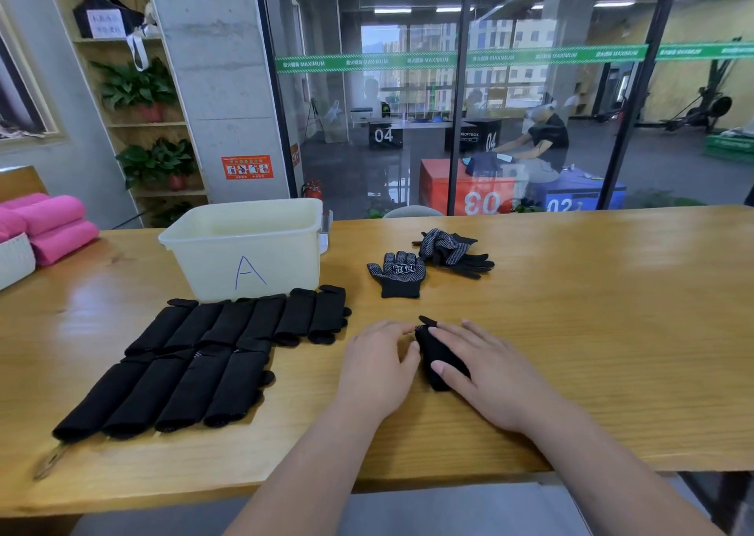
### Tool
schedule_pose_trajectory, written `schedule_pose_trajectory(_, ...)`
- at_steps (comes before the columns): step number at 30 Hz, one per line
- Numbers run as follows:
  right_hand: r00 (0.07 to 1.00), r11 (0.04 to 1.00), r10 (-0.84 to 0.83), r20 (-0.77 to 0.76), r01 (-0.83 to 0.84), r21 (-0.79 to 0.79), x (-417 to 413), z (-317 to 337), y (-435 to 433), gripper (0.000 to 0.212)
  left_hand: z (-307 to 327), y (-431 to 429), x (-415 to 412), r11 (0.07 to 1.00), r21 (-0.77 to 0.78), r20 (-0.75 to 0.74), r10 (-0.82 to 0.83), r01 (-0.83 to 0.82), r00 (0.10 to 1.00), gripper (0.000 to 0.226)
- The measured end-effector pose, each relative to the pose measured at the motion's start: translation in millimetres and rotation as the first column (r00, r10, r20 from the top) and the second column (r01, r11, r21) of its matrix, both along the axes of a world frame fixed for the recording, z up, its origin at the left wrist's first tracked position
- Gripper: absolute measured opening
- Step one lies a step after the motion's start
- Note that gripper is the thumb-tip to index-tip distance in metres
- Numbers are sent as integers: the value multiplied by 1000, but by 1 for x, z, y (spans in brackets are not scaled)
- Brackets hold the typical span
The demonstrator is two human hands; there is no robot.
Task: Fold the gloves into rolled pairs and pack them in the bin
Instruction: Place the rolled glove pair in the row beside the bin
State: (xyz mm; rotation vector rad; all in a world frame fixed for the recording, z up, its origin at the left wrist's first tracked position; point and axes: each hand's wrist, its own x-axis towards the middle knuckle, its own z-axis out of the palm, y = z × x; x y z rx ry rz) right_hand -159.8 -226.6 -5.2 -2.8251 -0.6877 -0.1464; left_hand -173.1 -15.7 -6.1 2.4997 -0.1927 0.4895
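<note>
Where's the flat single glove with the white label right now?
Head view: the flat glove lies right of the bin, just left of the loose glove heap, beyond both hands.

1. Both forearms bare, reaching forward from the bottom edge and converging toward the middle.
2. Left hand (pixel 377 366): palm down, fingers (pixel 398 328) loosely curled and pointing up-right, thumb tip tucked toward the right hand.
3. Right hand (pixel 485 372): palm down, flatter, fingers spread and angled up-left, thumb stretched out along its near-left side.
4. Hands sit close side by side, fingertips nearly meeting at the far end, a narrow gap between them.
5. Right-hand fingers and thumb press flat on top of a dark rolled glove pair (pixel 442 366); left-hand fingertips touch its left edge.
6. Neither hand is closed in a fist; both wrists low, near the counter (pixel 612 331).
</note>
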Motion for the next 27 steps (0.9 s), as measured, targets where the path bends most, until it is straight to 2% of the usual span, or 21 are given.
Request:
schedule_pose_trajectory(6, 999, 999, 32, -25, -31, 43, -5, 5, -3, 63, 8, 0, -8, 993, 118, 73, 9, -18, 997, 35)
schedule_pose_trajectory(10, 998, 998, 62, -27, -61, 32, -7, 7, -1, 58, 16, 15, -18, 982, 187, 67, -5, -7, 998, 37)
schedule_pose_trajectory(18, 988, 989, 144, -63, -145, -24, -17, 19, 43, 69, 17, 75, -48, 950, 310, 60, 21, -39, 998, 39)
schedule_pose_trajectory(21, 983, 981, 183, -37, -184, -58, -24, 18, 71, 68, 15, 95, -61, 939, 336, 72, 51, -73, 996, 41)
schedule_pose_trajectory(27, 972, 973, 227, -54, -228, -28, -38, 17, 116, 67, 15, 131, -83, 916, 379, 66, 112, -128, 992, 44)
